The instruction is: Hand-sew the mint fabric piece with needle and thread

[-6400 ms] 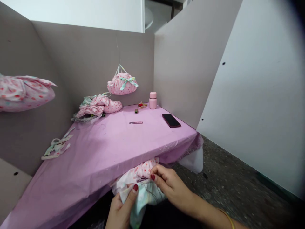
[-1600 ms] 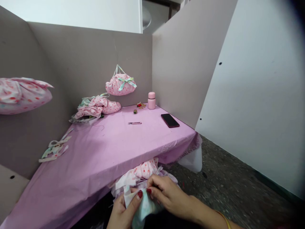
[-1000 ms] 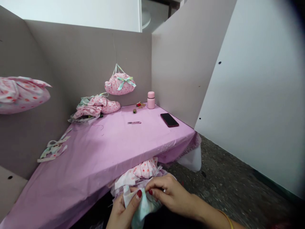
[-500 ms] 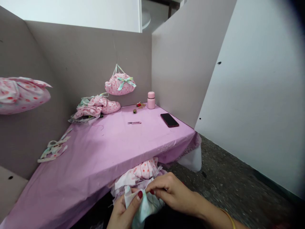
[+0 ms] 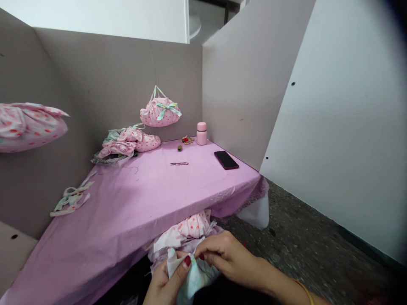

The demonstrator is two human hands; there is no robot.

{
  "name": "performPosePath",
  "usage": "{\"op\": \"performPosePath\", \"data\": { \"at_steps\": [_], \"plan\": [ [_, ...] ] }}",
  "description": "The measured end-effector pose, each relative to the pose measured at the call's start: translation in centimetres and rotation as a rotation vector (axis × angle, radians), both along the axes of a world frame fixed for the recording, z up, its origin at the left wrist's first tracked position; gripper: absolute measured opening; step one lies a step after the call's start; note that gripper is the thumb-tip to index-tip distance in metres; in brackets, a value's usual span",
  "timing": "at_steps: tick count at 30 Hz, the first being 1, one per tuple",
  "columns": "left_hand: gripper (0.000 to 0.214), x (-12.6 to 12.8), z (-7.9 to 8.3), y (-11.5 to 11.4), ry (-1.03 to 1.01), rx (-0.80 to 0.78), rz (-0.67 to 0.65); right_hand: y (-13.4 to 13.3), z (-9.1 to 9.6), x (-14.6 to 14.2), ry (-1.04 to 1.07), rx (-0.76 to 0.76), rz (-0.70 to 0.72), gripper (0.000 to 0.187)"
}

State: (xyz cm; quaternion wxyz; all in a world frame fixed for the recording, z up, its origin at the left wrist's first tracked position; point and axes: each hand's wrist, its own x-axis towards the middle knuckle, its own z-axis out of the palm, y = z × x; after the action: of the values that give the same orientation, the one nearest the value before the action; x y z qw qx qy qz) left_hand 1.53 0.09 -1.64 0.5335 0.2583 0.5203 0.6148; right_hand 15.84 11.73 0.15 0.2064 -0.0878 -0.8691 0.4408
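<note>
Fingertips pressed together: left hand (image 5: 163, 283) and right hand (image 5: 229, 258) pinch soft, crumpled green-white cloth (image 5: 199, 281) between them, below table edge. Pink dotted cloth (image 5: 190, 226) bunched just behind. Beyond, on pink-covered table (image 5: 133, 212): one black phone (image 5: 226, 160), one small snips (image 5: 179, 163), one round pink jar (image 5: 201, 134) — smooth, hard things.
</note>
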Motion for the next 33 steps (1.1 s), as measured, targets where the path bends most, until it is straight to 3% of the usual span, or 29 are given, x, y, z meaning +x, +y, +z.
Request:
{"op": "performPosePath", "data": {
  "at_steps": [7, 13, 19, 26, 30, 33],
  "plan": [
    [0.021, 0.3, -0.5, 0.2, -0.066, 0.008, 0.041, -0.3, -0.4, 0.2, -0.054, 0.002, -0.090, 0.018],
    [0.020, 0.4, -0.5, 0.4, -0.098, 0.040, 0.010, -0.9, -0.1, -0.3, -0.089, -0.125, -0.008, 0.016],
    [0.023, 0.1, -0.2, 0.3, -0.088, -0.014, 0.101, -0.9, 0.4, -0.8, 0.124, 0.083, -0.164, 0.013],
    [0.030, 0.2, 0.2, 0.4, 0.005, -0.002, 0.094, -1.4, 0.8, -1.3, 0.136, 0.240, -0.073, 0.021],
    [0.024, 0.0, 0.1, 0.3, 0.042, 0.003, 0.045, -1.7, 1.0, -1.3, 0.371, 0.088, -0.094, 0.026],
    [0.026, 0.1, 0.1, 0.3, 0.029, -0.006, 0.043, -1.9, 0.5, -1.5, 0.380, -0.320, -0.084, 0.025]
  ]
}}
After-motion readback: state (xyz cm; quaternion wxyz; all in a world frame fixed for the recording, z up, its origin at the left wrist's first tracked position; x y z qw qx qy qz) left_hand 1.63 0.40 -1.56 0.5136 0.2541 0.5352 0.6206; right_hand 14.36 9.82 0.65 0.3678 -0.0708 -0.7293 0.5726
